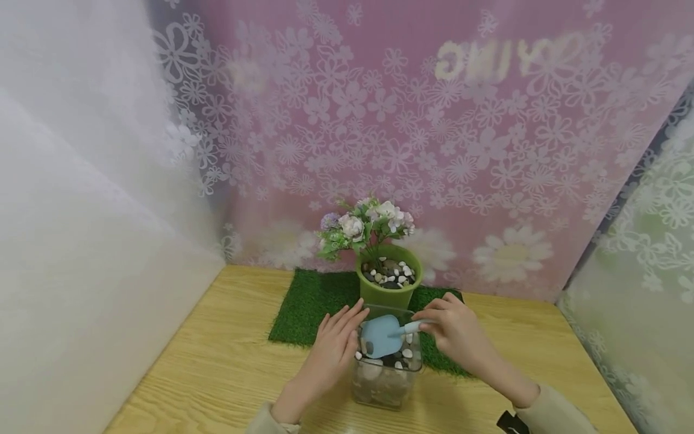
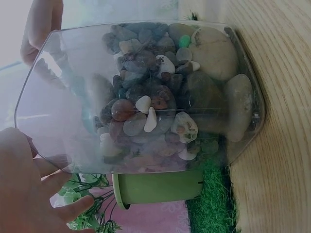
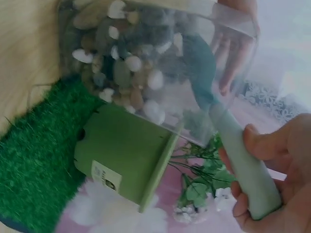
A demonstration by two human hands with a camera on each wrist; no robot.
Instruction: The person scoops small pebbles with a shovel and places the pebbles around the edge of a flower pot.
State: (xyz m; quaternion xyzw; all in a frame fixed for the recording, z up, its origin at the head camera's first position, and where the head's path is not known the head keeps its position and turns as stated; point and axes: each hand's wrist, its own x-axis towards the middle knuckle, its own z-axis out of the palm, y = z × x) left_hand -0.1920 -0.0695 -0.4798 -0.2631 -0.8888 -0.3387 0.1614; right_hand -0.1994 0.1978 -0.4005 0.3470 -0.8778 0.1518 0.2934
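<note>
My right hand (image 1: 461, 334) grips the pale handle of a small light-blue hand shovel (image 1: 384, 335). Its blade lies inside a clear plastic container (image 1: 379, 395), over pebbles (image 2: 141, 97) of white, grey, brown and black. A dark pebble shows at the blade's front edge. In the right wrist view, the thumb and curled fingers wrap the shovel handle (image 3: 243, 160). My left hand (image 1: 332, 349) rests against the container's left rim, fingers stretched out. Just behind the container stands a green pot (image 1: 374, 296) holding pebbles and flowers (image 1: 368, 226).
The pot stands on a mat of artificial grass (image 1: 295, 310) on a wooden table (image 1: 206, 361). Behind hangs a pink flowered curtain (image 1: 352, 132). A pale wall (image 1: 97, 211) rises at the left, and patterned cloth (image 1: 645, 331) hangs at the right.
</note>
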